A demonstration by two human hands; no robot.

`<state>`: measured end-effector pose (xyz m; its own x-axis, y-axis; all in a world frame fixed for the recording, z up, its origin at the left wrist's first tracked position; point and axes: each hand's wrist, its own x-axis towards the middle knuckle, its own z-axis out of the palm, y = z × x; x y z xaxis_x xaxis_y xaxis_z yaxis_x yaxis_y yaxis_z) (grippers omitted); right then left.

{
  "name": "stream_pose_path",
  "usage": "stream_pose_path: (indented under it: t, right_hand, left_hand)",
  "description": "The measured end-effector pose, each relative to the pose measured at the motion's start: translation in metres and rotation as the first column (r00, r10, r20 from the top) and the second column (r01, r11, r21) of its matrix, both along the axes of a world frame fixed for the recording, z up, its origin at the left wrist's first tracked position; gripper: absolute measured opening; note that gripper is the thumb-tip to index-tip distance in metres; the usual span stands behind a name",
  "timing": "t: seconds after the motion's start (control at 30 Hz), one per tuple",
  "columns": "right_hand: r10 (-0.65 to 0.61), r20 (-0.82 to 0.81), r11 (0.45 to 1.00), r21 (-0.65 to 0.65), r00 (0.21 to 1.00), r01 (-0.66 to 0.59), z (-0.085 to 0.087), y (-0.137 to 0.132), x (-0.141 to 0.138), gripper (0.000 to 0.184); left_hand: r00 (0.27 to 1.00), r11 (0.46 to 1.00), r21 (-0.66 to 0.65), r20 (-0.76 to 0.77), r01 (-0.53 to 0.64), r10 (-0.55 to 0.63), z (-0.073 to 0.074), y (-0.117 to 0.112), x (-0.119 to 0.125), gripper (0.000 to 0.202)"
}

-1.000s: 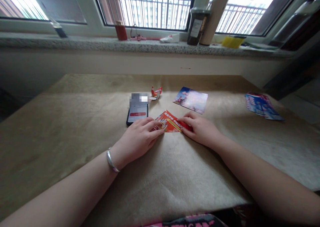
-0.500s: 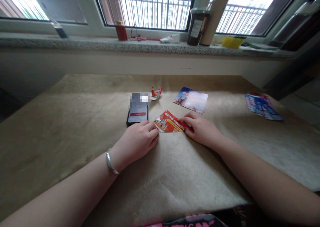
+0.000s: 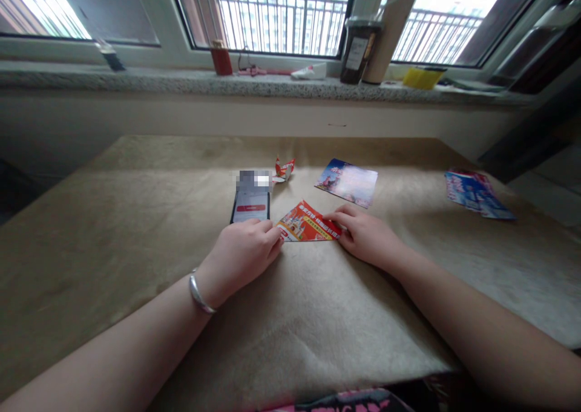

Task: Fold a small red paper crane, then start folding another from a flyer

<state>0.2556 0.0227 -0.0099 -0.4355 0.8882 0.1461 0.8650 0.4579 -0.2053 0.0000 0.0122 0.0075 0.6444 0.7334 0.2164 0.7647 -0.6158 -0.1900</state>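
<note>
A red and orange printed paper (image 3: 307,226), folded into a triangle, lies flat on the tan felt-covered table (image 3: 136,218). My left hand (image 3: 242,251), with a silver bangle on its wrist, has its fingers curled and pressing the paper's left corner. My right hand (image 3: 365,236) pinches the paper's right corner against the table. A black phone (image 3: 251,206) with a lit screen lies just behind my left hand.
A small folded red paper figure (image 3: 284,169) sits behind the phone. A blue picture card (image 3: 348,181) lies to the right of it, and more blue sheets (image 3: 474,193) at the far right. The window sill (image 3: 181,82) holds a red cup (image 3: 222,58), a dark jar (image 3: 356,49) and a yellow box (image 3: 420,76).
My left hand has slid leftward off the paper, from covering its left part to its corner tip. My right hand has drawn back slightly to the right corner.
</note>
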Motion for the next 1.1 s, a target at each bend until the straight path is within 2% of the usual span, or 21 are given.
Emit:
stream_pose_path:
  t: [0.13,0.37,0.57,0.7,0.8,0.9,1.0,1.1]
  right_hand:
    - [-0.001,-0.054,1.000,-0.006,0.999,0.001,0.003,0.000,0.000,0.037]
    - [0.029,-0.248,0.999,-0.030,0.968,-0.038,0.000,0.004,0.003,0.032]
    - [0.016,-0.394,0.999,-0.036,0.919,-0.033,-0.002,0.003,0.002,0.025]
    - [0.115,-0.380,0.993,0.034,0.918,-0.111,0.001,0.003,0.004,0.011]
    - [0.256,-0.340,0.966,0.113,0.905,-0.231,0.005,0.002,0.006,0.012]
    - [0.358,-0.309,0.933,0.128,0.881,-0.335,0.010,0.000,0.008,0.015]
    - [0.386,-0.287,0.922,0.134,0.877,-0.363,0.014,0.000,0.010,0.018]
    - [0.401,-0.254,0.916,0.143,0.880,-0.376,0.014,0.000,0.010,0.018]
  left_hand:
    - [0.996,1.000,-0.020,0.083,-0.018,0.019,-0.003,0.001,0.001,0.019]
    - [0.980,0.999,-0.039,0.197,0.000,0.007,-0.009,0.004,-0.002,0.032]
    - [0.960,0.999,0.012,0.276,0.051,-0.052,-0.011,0.006,-0.003,0.040]
    - [0.942,0.989,0.044,0.304,0.139,-0.146,-0.010,0.007,-0.003,0.038]
    - [0.913,0.964,0.052,0.311,0.260,-0.263,-0.008,0.006,-0.002,0.029]
    - [0.889,0.927,0.022,0.277,0.373,-0.364,-0.005,0.005,-0.002,0.022]
    - [0.883,0.910,0.013,0.237,0.414,-0.405,-0.002,0.003,-0.003,0.018]
    - [0.889,0.915,0.029,0.229,0.402,-0.397,-0.001,0.003,-0.004,0.019]
